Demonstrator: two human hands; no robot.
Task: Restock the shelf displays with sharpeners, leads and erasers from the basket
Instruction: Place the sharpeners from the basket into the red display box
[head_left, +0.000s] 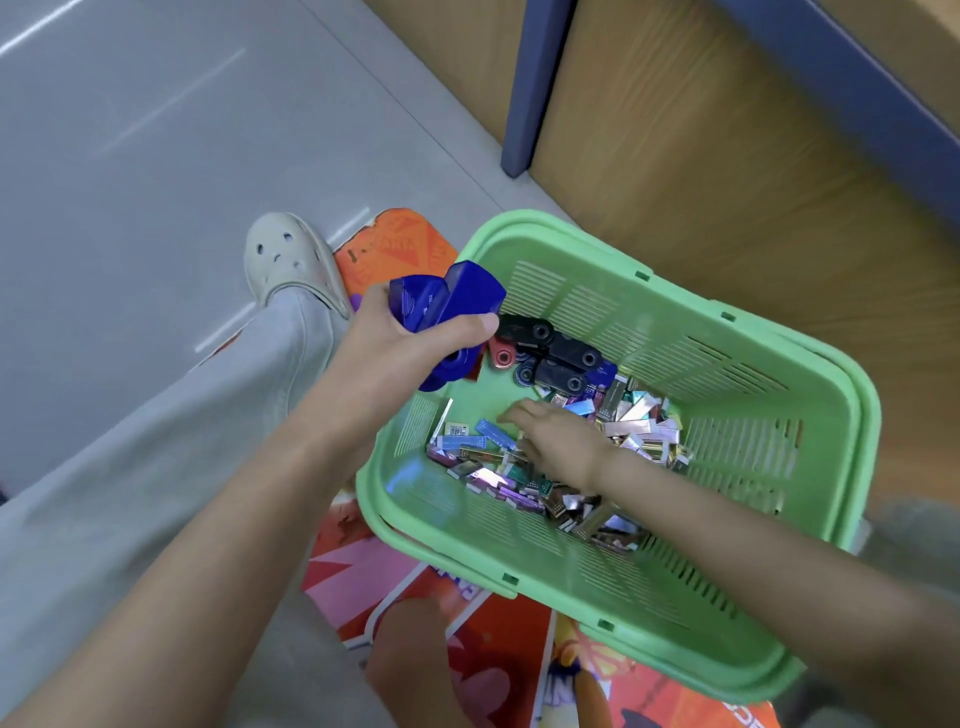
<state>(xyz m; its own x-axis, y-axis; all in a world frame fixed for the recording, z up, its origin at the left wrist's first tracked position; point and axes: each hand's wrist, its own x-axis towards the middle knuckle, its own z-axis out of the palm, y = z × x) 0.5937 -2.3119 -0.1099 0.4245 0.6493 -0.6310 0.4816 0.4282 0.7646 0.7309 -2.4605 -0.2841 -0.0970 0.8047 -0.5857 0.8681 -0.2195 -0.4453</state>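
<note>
Firstly, basket (566, 244): green and slotted, occupying the centre-right of the frame; sitting on a printed orange sheet (467, 649) on the grey floor (130, 130).
Left hand (410, 338): hovering at the basket's upper-left rim; fingers and thumb curling tightly round translucent blue sharpeners (452, 296), which are sticking out above and below the fist.
Right hand (561, 441): reaching down into the middle of the basket; fingers lying over the small shiny packs (634, 421); whether it is gripping one cannot be told.
Loose sharpeners (561, 353): black, red and dark blue pieces lying in the basket's upper-left corner, just beside the left thumb.
Pack pile: spreading across the basket's bottom, on both sides of the right hand.
Surroundings: pale clog (291, 260) and grey trouser leg (182, 415) showing at the left; wooden panel (727, 156) running along the upper right.
</note>
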